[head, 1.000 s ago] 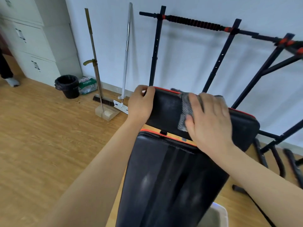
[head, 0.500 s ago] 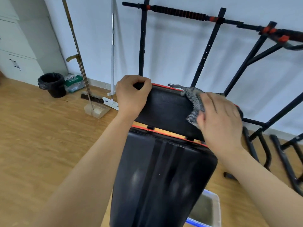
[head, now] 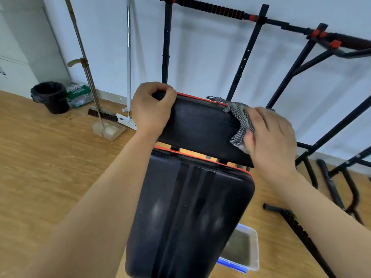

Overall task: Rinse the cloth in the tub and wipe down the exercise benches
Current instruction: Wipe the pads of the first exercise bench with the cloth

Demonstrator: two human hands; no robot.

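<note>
A black padded exercise bench with red trim fills the middle: a long back pad and a smaller upper pad beyond it. My left hand grips the upper pad's top left corner. My right hand presses a grey checked cloth against the right end of that upper pad. A clear plastic tub with murky water and a blue edge stands on the floor, partly hidden under the bench's right side.
A black pull-up frame with red clips stands against the wall behind the bench, its legs spread on the wooden floor at right. A broom with dustpan, a white mop and a black bin are at the left wall.
My right hand has slid the cloth rightward along the upper pad, from near its middle to its right end. My left hand has stayed on the pad's left corner.
</note>
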